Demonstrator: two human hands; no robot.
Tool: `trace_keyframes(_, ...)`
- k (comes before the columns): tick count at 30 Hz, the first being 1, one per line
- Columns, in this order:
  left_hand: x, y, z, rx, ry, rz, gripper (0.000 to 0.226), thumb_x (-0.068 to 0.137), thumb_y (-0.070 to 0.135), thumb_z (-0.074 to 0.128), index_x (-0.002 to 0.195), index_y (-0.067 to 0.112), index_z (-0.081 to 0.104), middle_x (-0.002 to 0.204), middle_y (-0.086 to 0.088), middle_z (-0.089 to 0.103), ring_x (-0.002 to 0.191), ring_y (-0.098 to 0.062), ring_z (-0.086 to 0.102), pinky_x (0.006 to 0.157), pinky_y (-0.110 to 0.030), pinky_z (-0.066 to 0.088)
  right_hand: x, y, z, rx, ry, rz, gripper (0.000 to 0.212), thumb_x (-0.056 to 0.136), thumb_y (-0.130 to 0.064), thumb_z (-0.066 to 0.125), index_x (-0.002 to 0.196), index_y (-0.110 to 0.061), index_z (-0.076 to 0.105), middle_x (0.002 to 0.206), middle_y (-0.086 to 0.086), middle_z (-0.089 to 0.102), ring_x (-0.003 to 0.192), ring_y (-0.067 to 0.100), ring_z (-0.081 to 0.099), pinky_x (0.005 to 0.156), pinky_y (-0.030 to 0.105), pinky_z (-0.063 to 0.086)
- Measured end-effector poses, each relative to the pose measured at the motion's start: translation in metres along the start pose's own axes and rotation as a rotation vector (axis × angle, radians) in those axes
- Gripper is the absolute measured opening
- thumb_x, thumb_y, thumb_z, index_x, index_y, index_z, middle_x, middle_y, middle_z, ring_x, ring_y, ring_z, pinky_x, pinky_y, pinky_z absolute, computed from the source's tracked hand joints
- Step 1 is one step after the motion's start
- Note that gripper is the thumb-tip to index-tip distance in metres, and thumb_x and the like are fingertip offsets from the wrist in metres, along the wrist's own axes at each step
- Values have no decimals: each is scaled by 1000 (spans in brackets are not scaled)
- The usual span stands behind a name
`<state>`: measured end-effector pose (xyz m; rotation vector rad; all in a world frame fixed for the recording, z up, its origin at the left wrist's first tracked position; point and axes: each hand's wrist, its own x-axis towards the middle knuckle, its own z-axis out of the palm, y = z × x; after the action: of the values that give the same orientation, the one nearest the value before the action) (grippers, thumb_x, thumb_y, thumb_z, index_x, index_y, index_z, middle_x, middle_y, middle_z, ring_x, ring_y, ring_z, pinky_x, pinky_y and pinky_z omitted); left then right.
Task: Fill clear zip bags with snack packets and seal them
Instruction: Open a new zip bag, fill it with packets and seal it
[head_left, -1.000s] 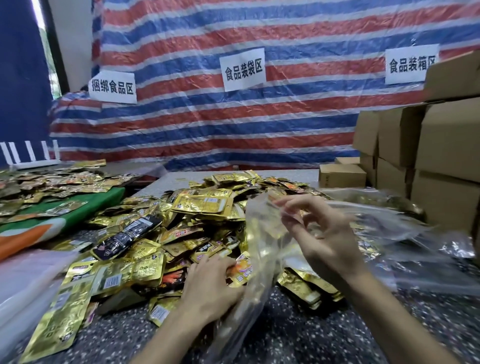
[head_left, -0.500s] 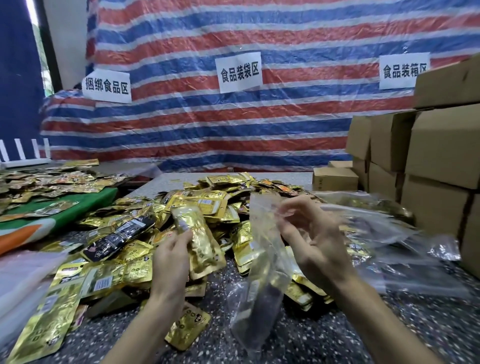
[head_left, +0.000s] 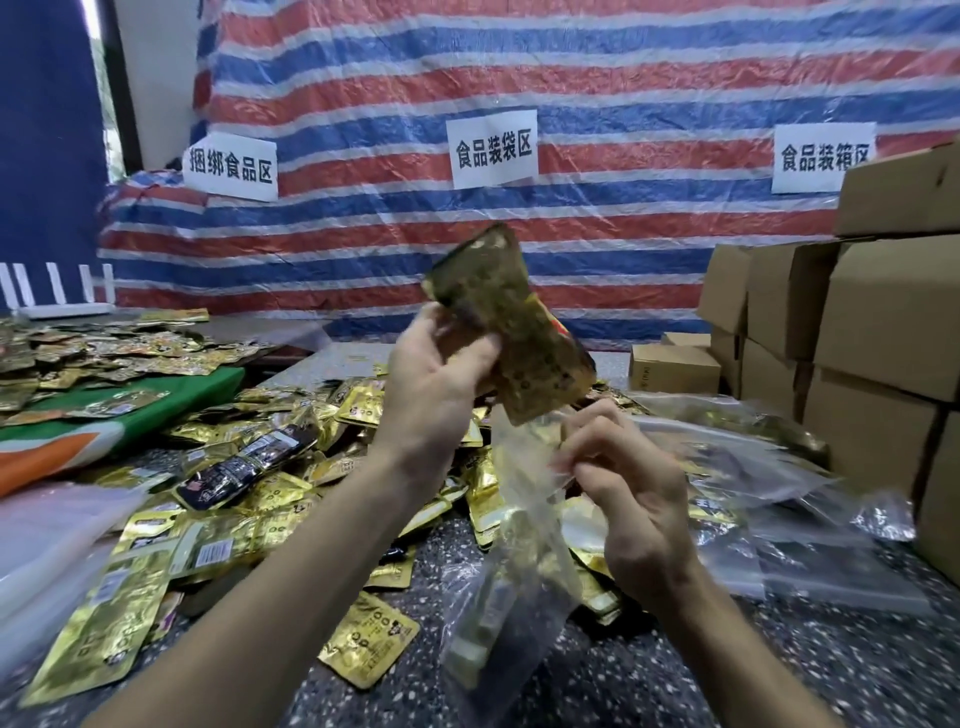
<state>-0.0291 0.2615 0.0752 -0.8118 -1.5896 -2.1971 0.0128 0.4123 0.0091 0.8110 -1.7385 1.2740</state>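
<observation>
**Person holds a gold snack packet at the mouth of a clear zip bag**

Seen from the person's own head, looking down at a dark speckled worktop (head_left: 727, 675). A big pile of gold snack packets (head_left: 260, 519) covers the middle of it.

Above the pile, the left hand (head_left: 441, 384) holds up one gold packet (head_left: 519, 332), its fingers and thumb curled round the packet's lower left edge. The packet is tilted, with its top leaning left. Its lower end is at the open top of a clear zip bag (head_left: 519, 571).

The right hand (head_left: 623, 483) pinches the bag's top edge between thumb and fingertips, just right of the pile's centre. The bag hangs down in front of the pile. Gold shows through the plastic, but it is unclear whether those packets are inside the bag or behind it.

One black packet (head_left: 244, 467) lies on the pile's left half. A single gold packet (head_left: 371, 644) lies apart at the pile's near edge. Right of the pile lie more clear bags (head_left: 753, 452), and beyond them stand stacked cardboard boxes (head_left: 872, 332). Left of the pile, a green and orange sheet (head_left: 130, 410) carries a second heap of packets (head_left: 104, 348). Behind the pile hangs a red, white and blue striped tarp (head_left: 467, 78) with three white paper signs (head_left: 492, 148).
</observation>
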Motion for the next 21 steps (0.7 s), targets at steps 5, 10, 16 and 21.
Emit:
trace_keyframes(5, 7, -2, 0, 34, -179, -163, 18, 96, 1, 57, 110, 11, 60, 108, -11, 74, 98, -24, 71, 79, -30, 58, 2, 0, -7, 133, 240, -6, 16, 82, -13, 46, 72, -8, 57, 71, 5, 53, 63, 19, 50, 57, 29, 43)
trace_keyframes(10, 4, -4, -17, 57, -407, -275, 38, 85, 7, 63, 122, 2, 56, 107, -10, 74, 99, -23, 71, 80, -29, 58, 7, 2, -11, 230, 359, 117, 22, 82, -9, 47, 73, -20, 64, 68, -1, 55, 66, 17, 49, 60, 27, 38)
trace_keyframes(16, 4, -4, -17, 14, -463, -224, 46, 82, 14, 65, 124, -2, 55, 113, -18, 70, 103, -24, 67, 93, -35, 56, 7, -3, -16, 377, 263, 270, 14, 78, -5, 42, 78, 1, 55, 84, 18, 54, 83, 32, 50, 78, 46, 41)
trace_keyframes(21, 1, -2, -11, 91, -430, 2, 43, 82, 20, 69, 122, 9, 59, 114, -7, 72, 111, -20, 67, 91, -26, 52, 13, -8, -20, 630, 238, 364, 7, 87, -7, 51, 86, -1, 54, 79, 6, 64, 74, 16, 59, 69, 28, 47)
